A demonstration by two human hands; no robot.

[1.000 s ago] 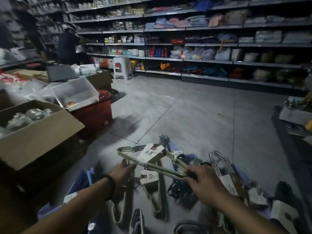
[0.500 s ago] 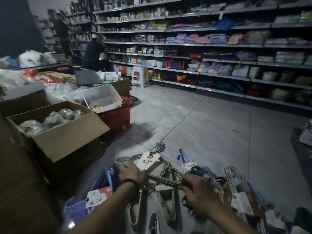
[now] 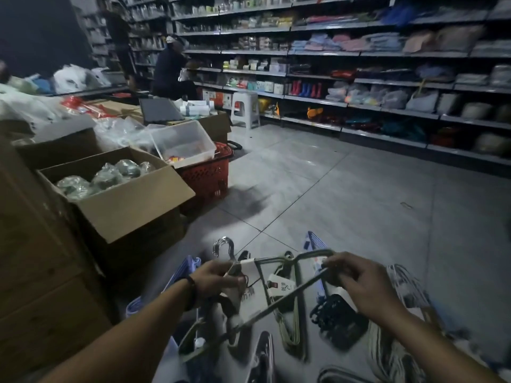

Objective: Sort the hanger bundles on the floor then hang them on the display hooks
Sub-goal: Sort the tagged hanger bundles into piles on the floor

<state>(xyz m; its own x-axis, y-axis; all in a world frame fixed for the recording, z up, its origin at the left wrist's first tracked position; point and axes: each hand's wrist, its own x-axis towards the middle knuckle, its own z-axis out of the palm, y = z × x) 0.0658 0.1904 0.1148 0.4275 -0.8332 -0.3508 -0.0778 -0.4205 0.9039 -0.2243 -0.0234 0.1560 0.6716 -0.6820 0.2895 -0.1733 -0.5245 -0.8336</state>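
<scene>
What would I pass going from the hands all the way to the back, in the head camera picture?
Left hand gripping the green hanger bundle → open cardboard box → red basket → white stool → store shelves.

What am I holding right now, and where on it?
A green hanger bundle: the left hand grips its neck below the hook, the right hand pinches one shoulder end.

Dim store interior. Pale light patch on floor [image 3: 318, 183] mid-aisle; dark soft shadow beside red basket [image 3: 206, 178]. Corners heavily vignetted. Wide-angle distortion bows shelves [image 3: 359, 53]. Motion blur smears hanger bundle [image 3: 279, 284]; foreground soft.
</scene>
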